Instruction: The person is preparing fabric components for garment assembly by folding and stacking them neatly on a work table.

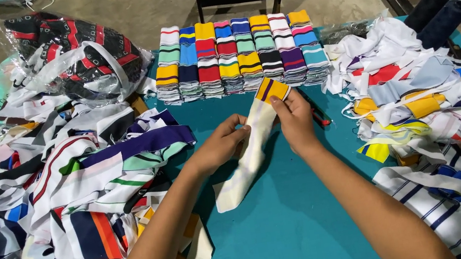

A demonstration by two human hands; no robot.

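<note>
Two hands, left hand & right hand, pinch a cream strip w/ yellow end, just in front of folded stack.

Folded stacks between two heaps

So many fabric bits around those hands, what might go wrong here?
The cream strip with a yellow end held by the left hand and right hand may brush the folded striped stacks and topple them. The loose heaps, left pile and right pile, might slide into the working gap.
</note>
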